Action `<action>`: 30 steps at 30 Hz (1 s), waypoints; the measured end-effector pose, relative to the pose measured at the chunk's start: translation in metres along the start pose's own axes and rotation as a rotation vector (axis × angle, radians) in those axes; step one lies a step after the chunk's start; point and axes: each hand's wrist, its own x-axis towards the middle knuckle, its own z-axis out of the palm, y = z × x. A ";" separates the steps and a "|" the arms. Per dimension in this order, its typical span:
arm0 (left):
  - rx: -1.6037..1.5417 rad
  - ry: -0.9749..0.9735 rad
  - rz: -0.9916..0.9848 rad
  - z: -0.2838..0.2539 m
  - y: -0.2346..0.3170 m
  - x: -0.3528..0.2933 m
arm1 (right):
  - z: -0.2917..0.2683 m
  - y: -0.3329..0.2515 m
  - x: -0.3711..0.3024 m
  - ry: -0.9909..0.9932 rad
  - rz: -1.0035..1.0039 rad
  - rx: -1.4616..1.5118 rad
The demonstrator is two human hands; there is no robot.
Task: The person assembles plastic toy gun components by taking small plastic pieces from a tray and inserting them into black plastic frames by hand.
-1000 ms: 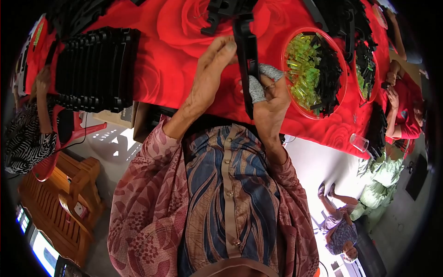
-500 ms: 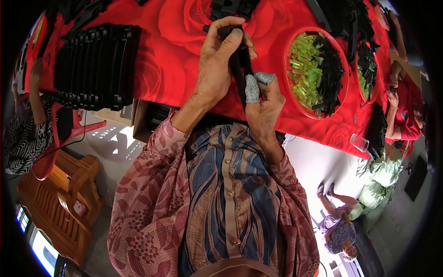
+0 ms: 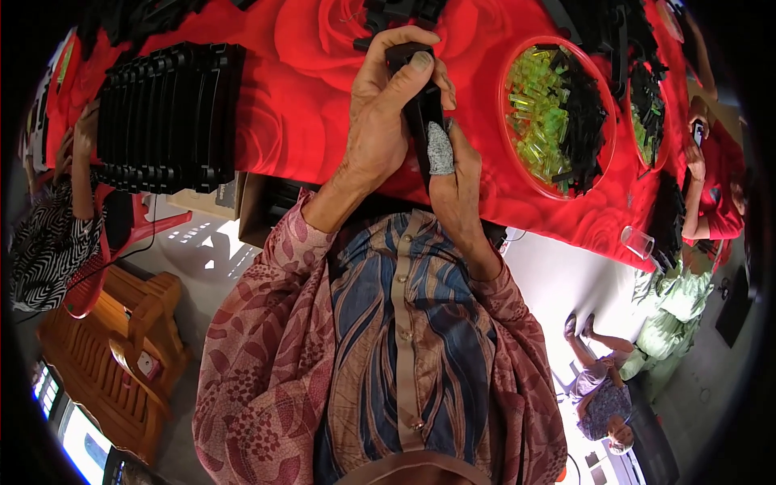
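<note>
A long black plastic piece (image 3: pixel 419 121) is held between my two hands, over the near edge of a table with a red rose-patterned cloth (image 3: pixel 299 105). My left hand (image 3: pixel 380 109) is wrapped around its upper end, thumb on top. Lower down, my right hand (image 3: pixel 457 166) grips the same piece; grey wrapping covers its thumb, which presses along the side. The other right fingers are mostly hidden behind the piece. To the right lies a round red-rimmed basin (image 3: pixel 612 149) with small yellow-green clear pieces (image 3: pixel 533 113) and small black pieces (image 3: pixel 584 121).
A row of black plastic parts (image 3: pixel 170 117) stands at the left. Past the basin are a second basin (image 3: pixel 664 137) and a clear cup (image 3: pixel 638 241). More black parts (image 3: pixel 400 16) lie at the far side. Co-workers sit left and right; a wooden chair (image 3: pixel 105 356) stands lower left.
My right fingers have shifted from a raised pinch beside the black piece to lying along it, thumb pressed flat. My left hand keeps its hold.
</note>
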 end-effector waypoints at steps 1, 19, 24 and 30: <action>-0.020 -0.015 0.008 0.001 0.000 0.000 | 0.002 0.000 -0.001 -0.010 0.025 0.034; 0.146 0.155 0.055 0.017 -0.003 -0.014 | 0.000 -0.009 -0.005 -0.047 0.111 0.267; 0.196 0.151 0.078 0.019 -0.006 -0.013 | -0.001 -0.009 -0.004 -0.034 0.094 0.248; 0.342 0.121 0.111 0.022 -0.008 -0.017 | -0.003 -0.011 -0.004 0.005 0.093 0.281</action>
